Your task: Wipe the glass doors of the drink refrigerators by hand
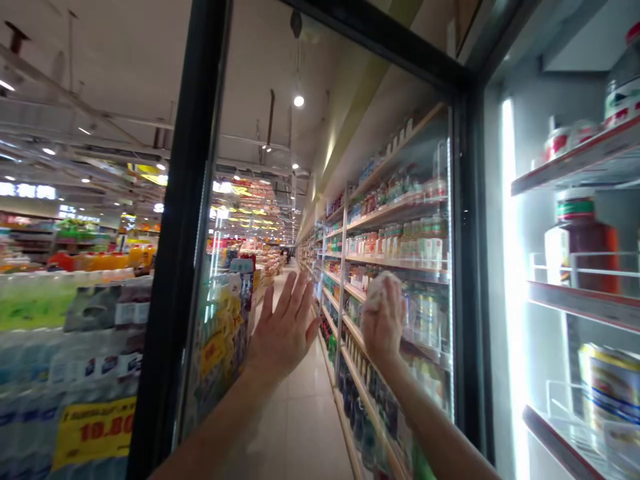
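Observation:
An open glass cooler door (345, 167) with a black frame stands in front of me. My left hand (285, 330) lies flat against the glass, fingers stretched out and apart. My right hand (383, 320) presses a pale crumpled cloth (385, 285) against the glass further right, fingers closed over it. Through the glass I see a supermarket aisle and its shelves.
The lit cooler interior (565, 287) is at the right, its shelves carrying a red bottle (585, 240), jars and a can (610, 383). Stacked bottled drinks with a yellow price tag (93, 430) stand at the left. Long shelves (395, 260) line the tiled aisle.

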Tool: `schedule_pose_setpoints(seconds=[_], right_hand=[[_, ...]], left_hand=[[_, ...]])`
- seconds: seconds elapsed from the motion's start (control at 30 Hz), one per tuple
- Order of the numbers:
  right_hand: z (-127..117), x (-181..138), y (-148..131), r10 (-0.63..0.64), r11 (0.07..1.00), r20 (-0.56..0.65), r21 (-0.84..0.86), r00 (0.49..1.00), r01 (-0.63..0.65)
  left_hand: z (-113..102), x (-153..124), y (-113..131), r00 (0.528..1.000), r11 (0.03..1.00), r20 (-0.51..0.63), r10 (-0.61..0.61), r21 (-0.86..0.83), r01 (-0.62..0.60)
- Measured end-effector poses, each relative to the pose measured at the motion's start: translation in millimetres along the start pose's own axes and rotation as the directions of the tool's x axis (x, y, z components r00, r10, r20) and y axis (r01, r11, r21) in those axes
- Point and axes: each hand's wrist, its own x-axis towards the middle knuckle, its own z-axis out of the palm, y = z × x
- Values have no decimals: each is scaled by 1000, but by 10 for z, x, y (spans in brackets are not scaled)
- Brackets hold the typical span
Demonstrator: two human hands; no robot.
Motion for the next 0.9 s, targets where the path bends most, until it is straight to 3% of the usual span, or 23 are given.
schedule_pose_setpoints(seconds=[0.07,0.1,0.13,0.2,0.27,0.3,0.33,0.4,0.47,0.5,0.53,0.6,0.67,0.7,0.73,0.8,0.87,0.9], right_hand=[[-11,-85,-119,-249,968,103,50,963,245],[-26,-100,-90,-276,961,117,49,954,272],[-43,-91,-9,-217,976,94,21,972,216],[-73,-27,209,86,994,-49,-63,995,-89],[-79,33,302,328,936,-156,-82,932,-343],[-72,36,258,357,925,-163,-76,920,-372],[-60,15,160,307,946,-126,-65,943,-317],[-32,-78,-98,9,1000,24,-4,1000,-8],[-21,-176,-229,-258,966,129,69,957,251],[-28,-205,-197,-289,957,140,68,947,282],[-42,-215,-103,-224,975,121,31,967,222],[-77,-194,170,83,994,-9,-72,997,-83],[-100,-175,337,330,934,-127,-100,935,-343],[-105,-191,320,368,919,-150,-90,918,-384],[-107,-230,236,335,935,-133,-75,933,-347],[-107,-364,-50,77,997,4,-17,997,-76],[-110,-500,-278,-219,975,142,79,965,209],[-115,-542,-307,-275,960,174,96,945,262]], left_hand=[[-2,0,-12,1000,1000,-1,-7,-8,7],[-3,-1,-19,1000,1000,2,-10,-10,10],[-3,-3,-25,1000,1000,8,-10,-11,10],[0,-7,-29,1000,1000,22,-2,-11,2],[3,-2,-24,999,1000,32,3,-13,-2],[3,5,-22,1000,1000,32,1,-17,-1],[1,14,-20,1000,1000,28,-3,-23,3],[-5,20,-19,1000,999,15,-13,-38,13],[-13,-15,-15,1000,999,-6,-17,-51,16],[-17,-55,-7,1000,998,-13,-20,-56,19],[-19,-110,6,1000,998,-11,-23,-62,22],[-21,-243,49,1000,997,8,-20,-73,20],[-22,-362,100,999,997,32,-14,-73,16],[-22,-402,122,999,998,36,-11,-69,14],[-22,-428,139,999,998,32,-8,-63,10],[-22,-445,154,1000,998,20,-11,-61,13],[-23,-440,149,1000,997,14,-19,-71,20],[-23,-437,143,1000,997,14,-23,-76,24]])
